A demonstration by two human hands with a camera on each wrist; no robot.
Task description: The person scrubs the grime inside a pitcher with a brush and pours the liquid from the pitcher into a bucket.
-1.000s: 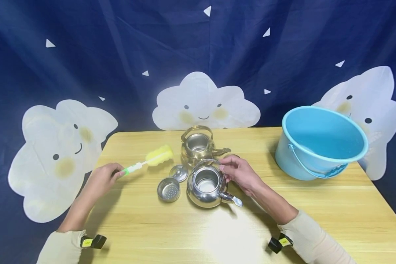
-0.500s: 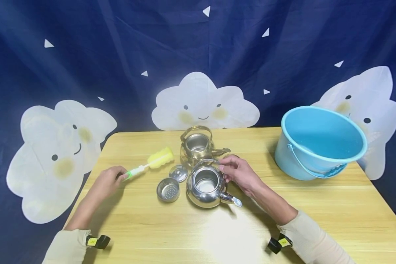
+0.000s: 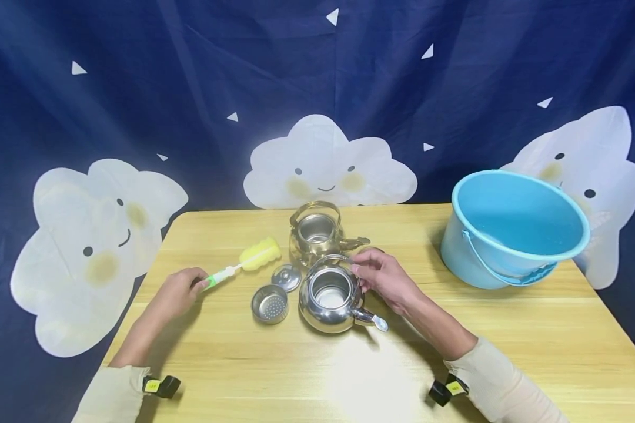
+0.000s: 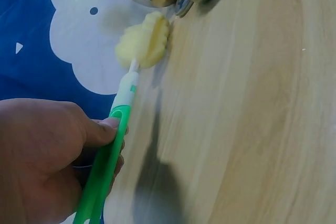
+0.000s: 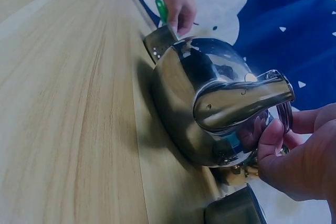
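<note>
My left hand [image 3: 179, 292] grips the green end of a sponge brush [image 3: 260, 254], whose yellow head points away to the right. The left wrist view shows the thumb along its green handle [image 4: 107, 161] and a shadow below. With my right hand [image 3: 386, 281] I pinch the raised handle of a silver kettle [image 3: 325, 320], which stands lidless on the table, spout toward the right. A perforated strainer cup [image 3: 270, 305] and a silver lid [image 3: 286, 277] lie left of that kettle. Directly behind it is a gold kettle [image 3: 316, 235], also uncovered.
A blue bucket [image 3: 471, 252] with water in it stands at the right on the wooden table [image 3: 254, 376]. Another metal cup [image 5: 236, 208] shows at the bottom of the right wrist view. A dark blue curtain [image 3: 201, 88] hangs behind the table.
My left hand has moved a little right and toward me, with the sponge brush in it. The right hand and the silver kettle have stayed put.
</note>
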